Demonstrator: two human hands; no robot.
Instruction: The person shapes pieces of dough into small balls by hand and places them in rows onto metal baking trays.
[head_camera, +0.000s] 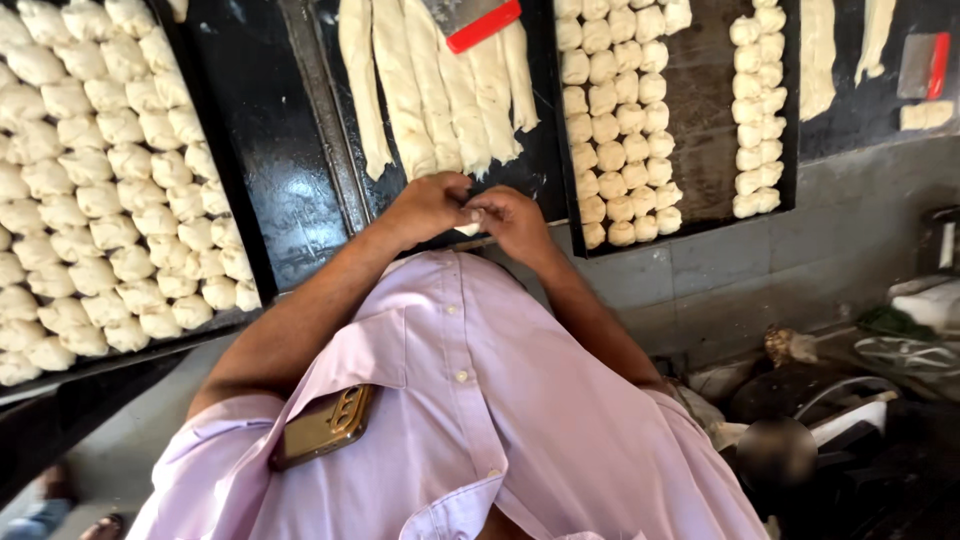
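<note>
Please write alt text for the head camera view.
A person's left hand and right hand meet over a small dough piece at a black counter, below long dough ropes. Rows of dough balls fill the trays on either side.

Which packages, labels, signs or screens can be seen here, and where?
No packages, labels or signs show.
Phone: gold, rectangular, tucked in the lilac shirt pocket; only its back shows, no screen.
</note>
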